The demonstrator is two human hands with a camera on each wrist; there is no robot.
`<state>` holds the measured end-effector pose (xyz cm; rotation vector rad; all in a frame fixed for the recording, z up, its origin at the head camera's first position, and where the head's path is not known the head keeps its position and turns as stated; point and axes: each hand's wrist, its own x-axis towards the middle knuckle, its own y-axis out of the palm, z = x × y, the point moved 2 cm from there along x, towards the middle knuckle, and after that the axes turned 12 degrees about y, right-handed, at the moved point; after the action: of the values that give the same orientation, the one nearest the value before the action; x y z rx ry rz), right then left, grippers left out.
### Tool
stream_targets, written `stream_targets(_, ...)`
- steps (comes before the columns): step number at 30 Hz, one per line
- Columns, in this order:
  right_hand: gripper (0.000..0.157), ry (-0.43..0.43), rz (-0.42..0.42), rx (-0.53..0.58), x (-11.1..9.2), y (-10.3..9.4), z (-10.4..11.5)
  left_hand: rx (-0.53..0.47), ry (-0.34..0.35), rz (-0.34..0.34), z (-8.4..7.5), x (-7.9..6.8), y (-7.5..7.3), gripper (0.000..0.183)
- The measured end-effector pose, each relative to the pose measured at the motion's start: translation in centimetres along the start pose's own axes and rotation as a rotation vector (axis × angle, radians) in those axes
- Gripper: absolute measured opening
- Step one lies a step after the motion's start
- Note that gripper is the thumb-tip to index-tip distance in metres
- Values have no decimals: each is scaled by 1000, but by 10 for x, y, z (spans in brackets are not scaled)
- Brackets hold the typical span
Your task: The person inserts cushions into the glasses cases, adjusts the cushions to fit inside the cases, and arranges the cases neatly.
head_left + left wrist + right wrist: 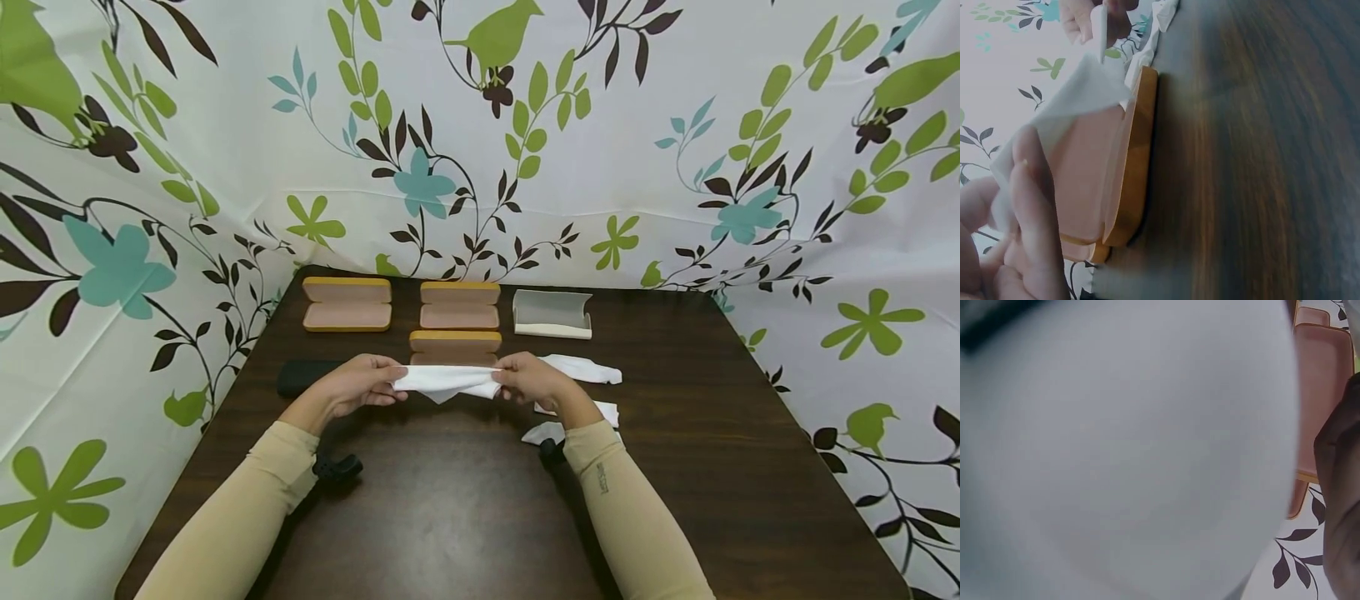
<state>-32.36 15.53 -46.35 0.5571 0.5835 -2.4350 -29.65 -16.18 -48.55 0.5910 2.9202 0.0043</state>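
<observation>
A folded white cloth [442, 378] is stretched level between both hands, with one corner hanging down in the middle. My left hand [362, 385] pinches its left end between thumb and fingers. At the other end my right hand [534, 380] pinches it the same way. Just behind the cloth stands an open orange glasses case [455, 337] with a pink lining, partly covered by it. In the left wrist view the cloth [1085, 90] slants across that case's lining. A blurred pale surface fills most of the right wrist view, and I cannot tell what it is.
Two more open orange cases [347, 315] [459, 317] and an open white case [552, 325] line the back of the dark table [720, 467]. A black case [303, 377] lies by the left hand. Several white cloths [581, 368] lie around the right hand. Patterned fabric hangs behind.
</observation>
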Motion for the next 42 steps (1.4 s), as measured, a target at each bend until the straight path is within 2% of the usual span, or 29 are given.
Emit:
stream_targets(11, 23, 45, -24, 116, 10, -3, 1, -69, -31, -124, 2, 11, 4, 43)
stream_targets(18, 17, 106, -75, 218, 15, -8, 0, -113, -29, -148, -1, 19, 9, 47)
stream_targets(28, 23, 90, -79, 350, 18, -12, 0, -164, -40, -163, -4, 27, 13, 47)
stream_targets(34, 24, 92, -118, 374, 20, -12, -2, -51, -41, -169, -4, 27, 15, 50)
stream_targets(42, 27, 105, -154, 278, 22, -13, -5, 224, -32, -202, -5, 23, 13, 38)
